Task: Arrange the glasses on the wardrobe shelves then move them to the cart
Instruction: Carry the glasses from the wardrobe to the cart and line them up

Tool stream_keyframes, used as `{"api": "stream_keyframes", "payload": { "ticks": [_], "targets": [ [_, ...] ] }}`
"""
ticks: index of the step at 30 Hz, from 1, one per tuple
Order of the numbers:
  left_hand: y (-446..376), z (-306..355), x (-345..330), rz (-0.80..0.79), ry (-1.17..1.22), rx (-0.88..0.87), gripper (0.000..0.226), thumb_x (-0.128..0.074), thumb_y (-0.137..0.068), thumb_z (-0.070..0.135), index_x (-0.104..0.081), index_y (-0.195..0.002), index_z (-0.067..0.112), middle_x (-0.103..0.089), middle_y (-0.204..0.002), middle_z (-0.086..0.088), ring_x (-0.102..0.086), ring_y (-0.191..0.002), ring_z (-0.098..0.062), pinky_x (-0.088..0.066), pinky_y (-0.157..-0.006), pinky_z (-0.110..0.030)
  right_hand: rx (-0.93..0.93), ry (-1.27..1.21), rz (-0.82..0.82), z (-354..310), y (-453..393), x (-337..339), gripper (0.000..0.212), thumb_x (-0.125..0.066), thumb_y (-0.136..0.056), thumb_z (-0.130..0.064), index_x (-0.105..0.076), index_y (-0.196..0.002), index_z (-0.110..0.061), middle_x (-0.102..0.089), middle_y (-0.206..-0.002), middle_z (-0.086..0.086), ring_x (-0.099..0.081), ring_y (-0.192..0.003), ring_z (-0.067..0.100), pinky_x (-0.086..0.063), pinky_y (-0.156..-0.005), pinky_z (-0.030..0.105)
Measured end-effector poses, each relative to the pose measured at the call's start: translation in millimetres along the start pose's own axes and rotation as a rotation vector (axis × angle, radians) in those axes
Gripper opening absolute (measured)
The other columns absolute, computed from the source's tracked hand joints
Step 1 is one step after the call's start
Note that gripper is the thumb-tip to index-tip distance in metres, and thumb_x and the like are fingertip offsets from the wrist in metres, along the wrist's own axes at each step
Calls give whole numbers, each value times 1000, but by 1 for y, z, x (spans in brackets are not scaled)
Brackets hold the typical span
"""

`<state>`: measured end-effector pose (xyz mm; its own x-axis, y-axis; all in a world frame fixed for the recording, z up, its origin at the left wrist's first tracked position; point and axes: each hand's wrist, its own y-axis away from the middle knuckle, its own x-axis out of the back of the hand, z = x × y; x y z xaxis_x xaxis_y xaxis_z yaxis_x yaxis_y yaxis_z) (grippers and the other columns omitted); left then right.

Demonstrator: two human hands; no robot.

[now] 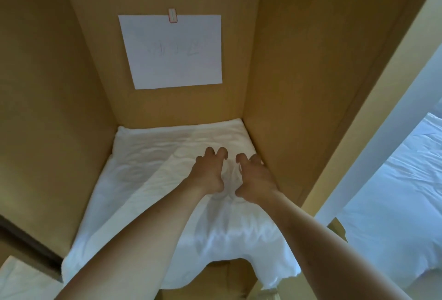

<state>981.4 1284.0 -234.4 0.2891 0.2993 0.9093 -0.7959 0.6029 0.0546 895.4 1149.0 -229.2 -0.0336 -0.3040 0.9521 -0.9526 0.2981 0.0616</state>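
Two bare forearms were seen extended into a wardrobe compartment, above a white cloth [143,180] spread over the shelf and draped past its front edge. The left hand [208,172] and right hand [254,175] were held side by side, fingers [222,152] curled and spread like claws, with a faint clear glass [231,180] caught between them. Whether the glass was actually gripped or only flanked could not be told; its outline was barely visible. It appeared to stand upright, its long axis vertical, directly between the two palms and about equally near to each, close to the right wall. Beyond the fingers, a white paper sheet [174,55] was clipped to the back panel, its writing too faint to be read.
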Motion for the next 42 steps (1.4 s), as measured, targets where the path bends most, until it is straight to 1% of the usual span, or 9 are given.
{"api": "stream_keyframes", "payload": {
  "ticks": [8, 12, 16, 21, 27, 33, 36, 40, 42],
  "targets": [
    [49, 9, -14, 122, -80, 71, 73, -74, -77, 11, -40, -139, 30, -33, -132, -5, -45, -112, -29, -53, -77, -37, 58, 20, 25, 19, 36, -13, 78, -70, -82, -22, -24, -145, -32, -26, -141, 8, -53, -107, 30, -44, -69, 28],
    [86, 15, -14, 194, -149, 114, 73, -79, -72, 27, -38, -132, 31, -34, -118, -1, -51, -93, -26, -49, -67, -34, -13, 38, 56, 32, 71, -22, 67, -75, -76, -16, -28, -123, -28, -31, -123, 9, -52, -78, 25, -51, -56, 33],
    [121, 33, -8, 297, -146, 167, 73, -81, -65, 37, -41, -126, 32, -37, -112, 3, -54, -84, -24, -44, -65, -31, -197, -124, 15, 54, 106, -34, 64, -84, -74, -28, -37, -115, -17, -28, -111, 6, -55, -78, 24, -48, -60, 29],
    [164, 64, -3, 452, -61, 305, 68, -83, -61, 45, -43, -114, 28, -45, -110, 0, -60, -80, -27, -55, -71, -37, -209, -300, 11, 68, 140, -37, 57, -88, -69, -36, -40, -96, -18, -29, -109, 4, -50, -65, 15, -36, -42, 22],
    [205, 93, 17, 739, 260, 519, 79, -88, -54, 65, -47, -111, 28, -49, -108, 5, -59, -88, -20, -46, -72, -32, -55, -537, 113, 63, 171, -21, 100, -85, -65, -52, -35, -147, -28, -32, -127, 1, -54, -91, 22, -49, -69, 31],
    [234, 117, 60, 947, 727, 516, 73, -88, -49, 68, -42, -89, 27, -67, -102, -1, -67, -92, -24, -54, -74, -39, 47, -909, 304, 25, 206, 18, 100, -86, -71, -46, -30, -153, -31, -42, -135, -3, -53, -113, 16, -49, -97, 39],
    [241, 127, 82, 982, 980, 468, 80, -90, -45, 65, -44, -93, 22, -68, -99, -5, -62, -73, -20, -47, -62, -32, 66, -1025, 411, 6, 222, 38, 93, -87, -71, -41, -36, -148, -27, -51, -133, -6, -55, -114, 14, -49, -103, 46],
    [243, 130, 111, 926, 1136, 358, 93, -96, -44, 56, -53, -113, 11, -72, -107, -10, -67, -78, -27, -57, -78, -44, 80, -1086, 558, -17, 230, 60, 90, -89, -70, -32, -37, -144, -27, -50, -130, -8, -55, -113, 12, -49, -103, 43],
    [246, 130, 120, 857, 1152, 303, 82, -97, -46, 49, -61, -112, 15, -76, -97, -3, -71, -71, -21, -57, -65, -34, 68, -1051, 590, -26, 231, 71, 95, -89, -70, -31, -33, -147, -26, -46, -129, -8, -53, -110, 10, -46, -104, 40]
  ]
}}
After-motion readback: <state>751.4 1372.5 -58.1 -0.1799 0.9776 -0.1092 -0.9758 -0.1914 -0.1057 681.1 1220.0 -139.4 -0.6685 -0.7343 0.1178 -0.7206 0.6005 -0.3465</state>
